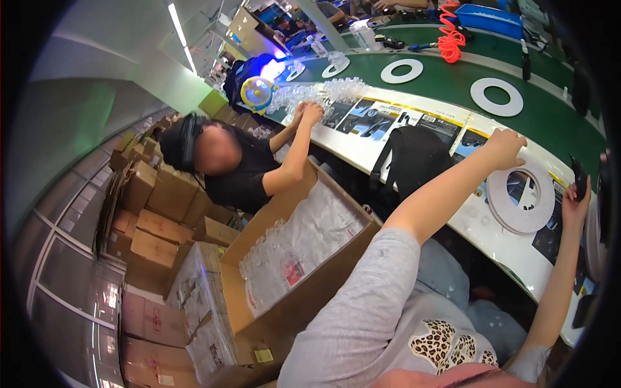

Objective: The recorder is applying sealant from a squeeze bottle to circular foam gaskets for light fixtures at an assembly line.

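Note:
My left hand [504,149] is over the worktable, at the far edge of a stack of flat white rings [498,205]. Its fingers are bent and apart, with nothing visible between them; I cannot tell whether they touch the rings. To the right of the stack, my right hand [574,202] is closed around a small black object [579,171] that sticks up above the fingers. Its exact kind does not show. Two single white rings, one nearer [479,97] and one farther off [387,72], lie flat on the green conveyor belt [440,84].
A black backpack [417,158] hangs at the table edge, left of my arm. A co-worker [239,168] handles clear plastic pieces [294,100] beside a small yellow fan [257,94]. An open carton [349,236] stands between us. A red coiled hose [451,42] hangs over the belt.

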Demonstrator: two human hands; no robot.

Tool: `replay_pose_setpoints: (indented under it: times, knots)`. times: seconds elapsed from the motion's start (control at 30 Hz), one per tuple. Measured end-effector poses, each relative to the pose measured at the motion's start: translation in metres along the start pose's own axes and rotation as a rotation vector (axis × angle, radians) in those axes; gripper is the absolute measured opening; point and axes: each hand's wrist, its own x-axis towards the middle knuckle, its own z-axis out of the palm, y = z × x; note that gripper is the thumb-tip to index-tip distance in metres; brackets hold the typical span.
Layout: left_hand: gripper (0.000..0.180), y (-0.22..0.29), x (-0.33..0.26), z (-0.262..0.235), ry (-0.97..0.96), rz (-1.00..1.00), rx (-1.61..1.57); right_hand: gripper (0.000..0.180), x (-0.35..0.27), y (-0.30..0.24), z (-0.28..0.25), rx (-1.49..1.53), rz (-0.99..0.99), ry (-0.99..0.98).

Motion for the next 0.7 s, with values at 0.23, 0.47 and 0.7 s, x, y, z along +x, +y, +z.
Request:
replay_pose_setpoints:
  times: [0.23,0.47,0.7]
  knots:
    - [0.041,-0.002,0.008,0.033,0.089,-0.035,-0.372,0.026,-0.033,-0.003,0.018,0.043,0.078,-0.012]
    - [0.029,-0.02,0.008,0.04,0.205,-0.163,-0.888,0.039,-0.075,0.01,0.069,0.061,0.156,0.153]
    - [0.026,-0.02,0.004,0.039,0.281,-0.051,-0.587,0.028,-0.084,0.022,0.088,-0.063,0.074,0.089]
